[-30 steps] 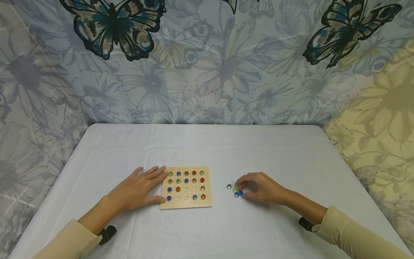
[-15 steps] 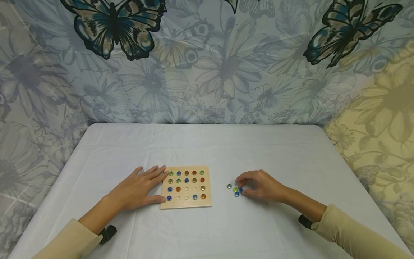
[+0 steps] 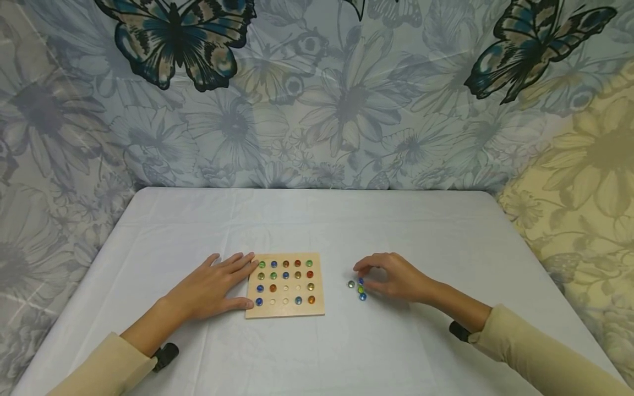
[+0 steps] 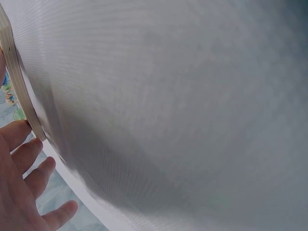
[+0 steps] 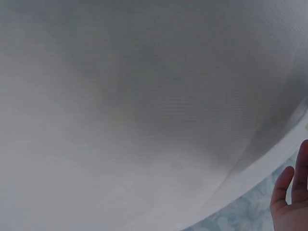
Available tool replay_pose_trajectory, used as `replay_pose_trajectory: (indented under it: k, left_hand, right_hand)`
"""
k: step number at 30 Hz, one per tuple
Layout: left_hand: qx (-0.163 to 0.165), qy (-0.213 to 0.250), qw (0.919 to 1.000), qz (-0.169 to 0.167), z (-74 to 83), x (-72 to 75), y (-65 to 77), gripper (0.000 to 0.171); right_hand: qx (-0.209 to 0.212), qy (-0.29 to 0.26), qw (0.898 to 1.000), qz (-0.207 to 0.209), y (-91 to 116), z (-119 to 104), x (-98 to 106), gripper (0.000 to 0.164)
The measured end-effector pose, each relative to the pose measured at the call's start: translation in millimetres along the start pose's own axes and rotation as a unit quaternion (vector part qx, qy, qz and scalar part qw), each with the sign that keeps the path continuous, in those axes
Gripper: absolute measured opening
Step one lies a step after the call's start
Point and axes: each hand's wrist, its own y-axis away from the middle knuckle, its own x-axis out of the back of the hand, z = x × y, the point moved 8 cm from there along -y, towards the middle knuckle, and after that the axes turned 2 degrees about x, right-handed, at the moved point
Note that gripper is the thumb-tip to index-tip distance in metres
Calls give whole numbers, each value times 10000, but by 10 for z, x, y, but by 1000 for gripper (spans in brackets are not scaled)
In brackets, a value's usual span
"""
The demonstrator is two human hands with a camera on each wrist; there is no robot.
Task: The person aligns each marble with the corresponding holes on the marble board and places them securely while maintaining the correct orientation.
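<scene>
A square wooden board (image 3: 317, 309) with rows of coloured glass marbles lies left of the middle on the white table; several of its hollows hold nothing. My left hand (image 3: 210, 287) rests spread at its left edge, thumb at the near corner and fingertips near the far one. In the left wrist view that hand (image 4: 21, 173) has its fingers against the board's side (image 4: 21, 84). Right of the board, my right hand (image 3: 393, 279) curls index finger and thumb around a blue marble (image 3: 360, 281). Below it sit a yellow-green marble (image 3: 360, 289) and another blue marble (image 3: 363, 297).
A clear greenish marble (image 3: 351, 284) lies just left of the right hand's fingertips. White cloth (image 3: 317, 220) covers the table up to a wall hung with butterfly and flower fabric (image 3: 337, 110). In the right wrist view, only cloth and part of the hand (image 5: 291, 197) show.
The right hand has shifted away from me and slightly left, and the blue marble at its fingertips has moved the same way. The left hand and board have stayed in place.
</scene>
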Motion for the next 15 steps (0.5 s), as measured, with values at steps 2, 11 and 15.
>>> replay_pose_trajectory:
  k: [2,11,15]
  left_hand:
    - [5,-10,10000,-34,-1,-3,-2,86]
    - [-22,-85,9999,58,-4,-8,-8,86]
    - [-2,-90,10000,25,-8,-14,-5,86]
  right_hand:
    - [35,-6,10000,24,-40,-31,2,32]
    - [160,-74,9998,73,-196,-147,-38,30]
    - [177,-41,9998,70,-278,-203,-69,31]
